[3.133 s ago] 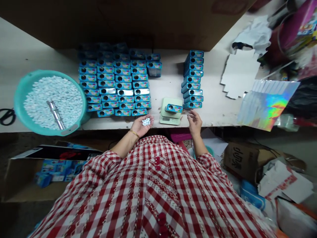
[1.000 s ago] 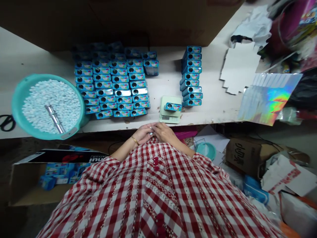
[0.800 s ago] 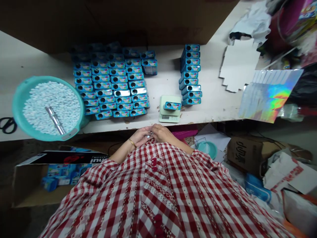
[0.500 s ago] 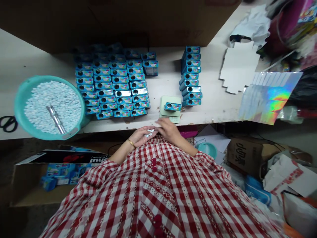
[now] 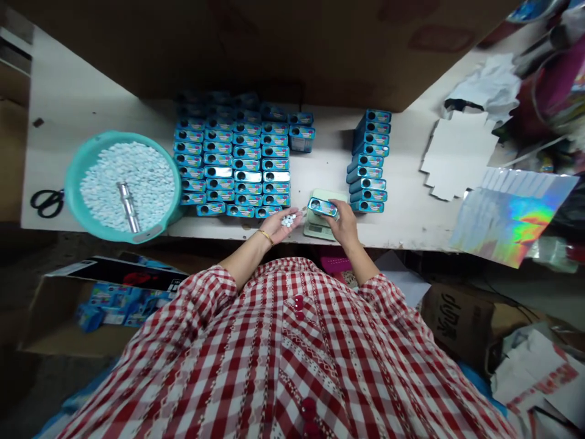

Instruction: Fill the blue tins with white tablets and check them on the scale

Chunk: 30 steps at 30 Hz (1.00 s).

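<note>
My left hand is palm up near the table's front edge, cupping several small white candies. A gold bangle circles that wrist. My right hand grips one end of a small blue tin with a dark round opening in its top. The tin is over a pale green scale; whether it touches the scale I cannot tell. Rows of similar blue tins stand packed to the left of my hands. A narrower column of tins stands to the right.
A turquoise basin of white candies holds a metal scoop; black scissors lie beside it. A big cardboard box walls off the back. White card and shiny holographic sheets lie at the right. An open carton sits below left.
My right hand has left the candies in my left palm and taken hold of the tin on the scale, which is now tilted. My left hand has moved forward over the table edge.
</note>
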### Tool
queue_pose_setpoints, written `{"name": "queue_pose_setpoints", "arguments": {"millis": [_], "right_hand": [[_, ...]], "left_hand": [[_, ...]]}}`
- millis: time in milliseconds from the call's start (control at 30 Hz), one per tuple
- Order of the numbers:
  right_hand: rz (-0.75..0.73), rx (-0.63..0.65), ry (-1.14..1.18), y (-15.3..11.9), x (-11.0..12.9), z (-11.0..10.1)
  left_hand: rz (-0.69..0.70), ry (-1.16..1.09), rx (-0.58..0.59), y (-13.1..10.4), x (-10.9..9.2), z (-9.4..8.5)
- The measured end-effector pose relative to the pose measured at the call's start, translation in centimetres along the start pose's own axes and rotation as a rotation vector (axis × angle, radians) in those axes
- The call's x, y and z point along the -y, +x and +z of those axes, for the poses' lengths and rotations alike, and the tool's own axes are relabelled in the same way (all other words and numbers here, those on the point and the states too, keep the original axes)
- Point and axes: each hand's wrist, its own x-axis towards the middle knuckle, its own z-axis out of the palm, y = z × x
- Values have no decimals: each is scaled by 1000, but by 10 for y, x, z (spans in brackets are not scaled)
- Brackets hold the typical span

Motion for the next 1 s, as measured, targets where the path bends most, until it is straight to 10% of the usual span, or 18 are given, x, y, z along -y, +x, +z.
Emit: {"name": "queue_pose_setpoints", "arguments": {"millis": [167, 367, 633, 1000], "right_hand": [[-181, 135, -288, 0, 46, -29], [-152, 216, -380, 1, 45, -33], [-56, -28, -35, 10, 18, -25], [132, -120, 60, 175, -20, 67]], "left_hand": [[16, -34, 48, 2, -2, 13], [-15, -20, 82, 3, 2, 17], [-7, -12, 110, -5, -3, 14], [77, -36, -15, -38, -17, -29]]}}
